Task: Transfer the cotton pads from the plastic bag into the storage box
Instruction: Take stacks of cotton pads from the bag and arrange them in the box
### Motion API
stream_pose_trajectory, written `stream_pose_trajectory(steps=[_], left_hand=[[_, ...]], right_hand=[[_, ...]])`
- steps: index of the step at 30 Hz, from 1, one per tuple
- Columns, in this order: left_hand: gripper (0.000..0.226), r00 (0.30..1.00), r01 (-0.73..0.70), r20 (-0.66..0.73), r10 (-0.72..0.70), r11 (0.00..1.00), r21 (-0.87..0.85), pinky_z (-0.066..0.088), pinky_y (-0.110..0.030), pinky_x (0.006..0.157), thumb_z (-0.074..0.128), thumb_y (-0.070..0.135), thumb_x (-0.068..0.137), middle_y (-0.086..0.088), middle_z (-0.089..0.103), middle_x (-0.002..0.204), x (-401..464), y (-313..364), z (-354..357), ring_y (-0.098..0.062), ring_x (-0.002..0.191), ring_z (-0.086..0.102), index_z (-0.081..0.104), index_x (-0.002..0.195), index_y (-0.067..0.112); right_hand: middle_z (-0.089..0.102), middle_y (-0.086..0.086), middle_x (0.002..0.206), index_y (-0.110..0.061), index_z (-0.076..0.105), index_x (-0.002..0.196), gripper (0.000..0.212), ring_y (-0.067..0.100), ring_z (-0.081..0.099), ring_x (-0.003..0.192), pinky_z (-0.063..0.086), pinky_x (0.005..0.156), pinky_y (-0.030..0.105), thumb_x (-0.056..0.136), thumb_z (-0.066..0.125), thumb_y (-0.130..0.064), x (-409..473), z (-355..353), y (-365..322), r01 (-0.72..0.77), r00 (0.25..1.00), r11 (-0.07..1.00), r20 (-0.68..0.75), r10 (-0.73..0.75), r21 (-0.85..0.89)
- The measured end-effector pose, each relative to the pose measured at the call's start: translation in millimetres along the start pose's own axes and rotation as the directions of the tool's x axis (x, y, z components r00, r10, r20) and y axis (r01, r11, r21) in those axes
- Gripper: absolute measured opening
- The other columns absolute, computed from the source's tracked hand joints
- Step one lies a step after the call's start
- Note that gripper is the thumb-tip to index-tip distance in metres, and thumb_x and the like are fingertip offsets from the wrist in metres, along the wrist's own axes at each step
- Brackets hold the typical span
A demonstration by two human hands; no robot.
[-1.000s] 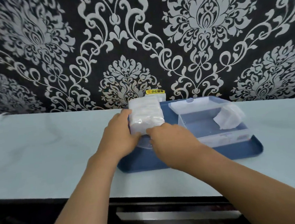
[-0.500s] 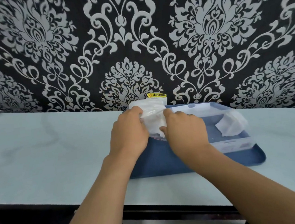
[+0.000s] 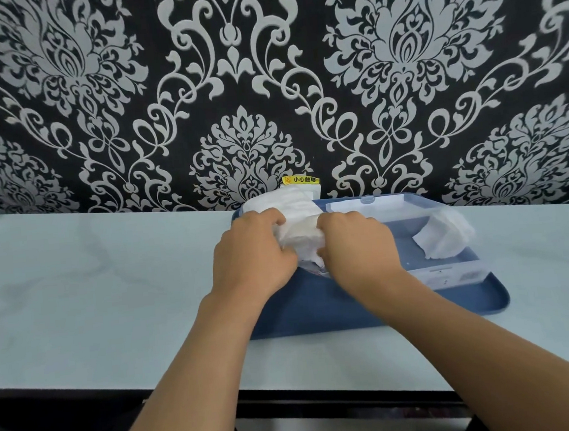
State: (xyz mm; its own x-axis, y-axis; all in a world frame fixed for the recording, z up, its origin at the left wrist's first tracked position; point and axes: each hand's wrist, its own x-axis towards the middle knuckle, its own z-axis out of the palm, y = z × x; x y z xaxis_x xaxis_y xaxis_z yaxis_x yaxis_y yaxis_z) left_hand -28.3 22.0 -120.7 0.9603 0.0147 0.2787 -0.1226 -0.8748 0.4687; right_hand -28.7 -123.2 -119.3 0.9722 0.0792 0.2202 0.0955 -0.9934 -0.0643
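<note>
A clear plastic bag of white cotton pads [image 3: 296,218] is held above the left part of a blue tray [image 3: 319,312]. My left hand [image 3: 250,252] grips the bag's left side and my right hand [image 3: 358,246] grips its right side, both closed around it, squeezing it. A clear storage box [image 3: 453,274] sits on the right part of the tray, lid open toward the wall. A clump of white cotton pads [image 3: 445,235] lies inside the box at its right end.
The tray rests on a pale blue counter [image 3: 94,294] against a black and silver patterned wall. A white socket with a yellow warning label [image 3: 300,180] is on the wall just behind the bag. The counter's front edge runs below my forearms.
Both hands moved from the near end of the bag up onto its sides and closed around it; the bag went from a smooth block to crumpled. The view shifted slightly.
</note>
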Motion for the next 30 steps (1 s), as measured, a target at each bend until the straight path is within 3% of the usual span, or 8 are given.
stream_pose_trajectory(steps=[7, 11, 16, 18, 21, 24, 27, 30], left_hand=[[0.033, 0.999, -0.043, -0.014, 0.043, 0.999, 0.032, 0.038, -0.031, 0.069, 0.073, 0.032, 0.085, 0.004, 0.045, 0.122, 4.9, -2.2, 7.9, -0.021, 0.108, 0.049, 0.058, 0.114, 0.025], [0.029, 0.999, 0.019, -0.042, -0.017, 0.998, 0.056, 0.036, -0.032, 0.067, 0.068, 0.021, 0.086, 0.002, 0.047, 0.121, 6.7, -4.2, 9.4, -0.022, 0.104, 0.05, 0.056, 0.112, 0.024], [0.058, 1.0, 0.016, 0.016, -0.016, 1.0, -0.024, 0.039, -0.031, 0.08, 0.069, 0.027, 0.073, 0.003, 0.042, 0.132, 4.1, 0.0, 2.7, -0.023, 0.121, 0.042, 0.051, 0.129, 0.024], [0.06, 0.987, -0.094, -0.152, 0.061, 0.969, -0.228, 0.04, -0.028, 0.088, 0.061, 0.028, 0.068, 0.003, 0.046, 0.128, -1.7, 11.7, -5.1, -0.021, 0.12, 0.044, 0.054, 0.127, 0.021], [0.046, 0.948, -0.239, -0.315, 0.042, 0.75, -0.617, 0.044, -0.02, 0.091, 0.06, 0.023, 0.073, 0.006, 0.057, 0.12, -15.9, 40.0, -11.0, -0.009, 0.112, 0.054, 0.06, 0.119, 0.02], [0.037, 0.998, 0.001, -0.03, -0.063, 0.436, -0.9, 0.049, -0.024, 0.093, 0.063, 0.033, 0.085, 0.007, 0.061, 0.121, -26.4, 72.5, -4.5, -0.009, 0.114, 0.059, 0.059, 0.121, 0.024], [0.044, 0.956, 0.283, 0.267, -0.121, 0.141, -0.949, 0.053, -0.041, 0.098, 0.059, 0.045, 0.088, 0.0, 0.067, 0.121, -25.4, 94.5, 13.1, -0.017, 0.113, 0.065, 0.059, 0.127, 0.026], [0.037, 0.925, 0.344, 0.343, -0.165, -0.023, -0.939, 0.057, -0.041, 0.093, 0.055, 0.043, 0.097, -0.005, 0.072, 0.117, -24.7, 108.1, 20.5, -0.02, 0.108, 0.07, 0.062, 0.127, 0.022]], right_hand=[[0.062, 0.001, 0.092, -0.02, 0.064, 0.097, 0.014, 0.026, 0.051, 0.076, 0.038, 0.063, 0.03, 0.083, 0.067, -0.021, -3.4, -4.5, 1.7, 0.022, 0.999, 0.998, 0.023, -0.024, 0.059], [0.049, -0.006, 0.096, -0.022, 0.065, 0.083, 0.016, 0.015, 0.049, 0.09, 0.042, 0.067, 0.03, 0.076, 0.075, -0.032, -17.4, -14.6, 7.1, 0.151, 0.988, 0.939, -0.082, -0.132, 0.309], [0.073, 0.006, 0.082, -0.013, 0.063, 0.09, 0.015, 0.009, 0.061, 0.066, 0.052, 0.064, 0.025, 0.083, 0.077, -0.013, -22.1, -31.9, 32.4, 0.031, 0.999, 0.469, -0.04, 0.01, 0.883], [0.076, 0.011, 0.088, -0.011, 0.06, 0.108, 0.022, 0.014, 0.069, 0.074, 0.058, 0.067, 0.026, 0.09, 0.072, -0.008, -21.2, -35.2, 45.1, -0.08, 0.997, 0.205, 0.073, 0.041, 0.975], [0.076, -0.001, 0.089, -0.017, 0.055, 0.128, 0.036, 0.012, 0.07, 0.078, 0.055, 0.063, 0.024, 0.095, 0.066, -0.012, -21.5, -34.8, 56.4, -0.171, 0.985, 0.048, 0.169, 0.038, 0.984], [0.073, -0.001, 0.089, -0.02, 0.053, 0.134, 0.038, 0.013, 0.063, 0.076, 0.049, 0.059, 0.024, 0.098, 0.061, -0.012, -24.5, -34.6, 59.2, -0.142, 0.99, 0.019, 0.141, 0.013, 0.99], [0.069, 0.0, 0.088, -0.019, 0.052, 0.135, 0.039, 0.01, 0.061, 0.073, 0.048, 0.061, 0.023, 0.099, 0.056, -0.004, -27.4, -37.6, 57.0, -0.104, 0.995, 0.047, 0.104, -0.008, 0.993], [0.07, 0.004, 0.104, -0.027, 0.052, 0.135, 0.046, 0.012, 0.066, 0.088, 0.053, 0.075, 0.026, 0.094, 0.054, -0.006, -30.3, -38.9, 55.2, -0.119, 0.993, 0.099, 0.12, -0.002, 0.988]])
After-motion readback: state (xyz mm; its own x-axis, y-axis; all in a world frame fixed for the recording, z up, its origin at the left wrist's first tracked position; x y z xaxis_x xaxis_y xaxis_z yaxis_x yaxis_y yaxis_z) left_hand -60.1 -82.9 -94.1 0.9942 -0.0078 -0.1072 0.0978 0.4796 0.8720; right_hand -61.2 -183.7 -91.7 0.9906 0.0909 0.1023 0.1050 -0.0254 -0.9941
